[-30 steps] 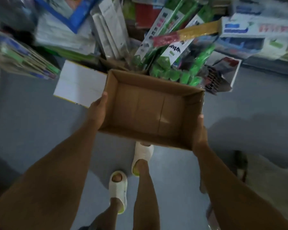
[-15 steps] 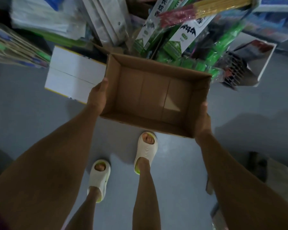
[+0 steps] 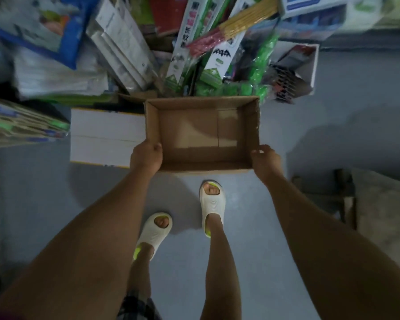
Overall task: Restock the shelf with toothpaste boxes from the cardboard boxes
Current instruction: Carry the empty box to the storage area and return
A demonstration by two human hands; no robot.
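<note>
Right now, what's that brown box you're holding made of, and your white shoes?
The box looks like plain cardboard: matte brown, with fold creases and raw edges. The slippers look like soft moulded foam or rubber, matte off-white with ridges, though I can't be sure. Left hand and right hand grip the box's near corners.

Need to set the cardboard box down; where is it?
Centre of the head view, the empty cardboard box is gripped by both hands, beside the white box.
</note>
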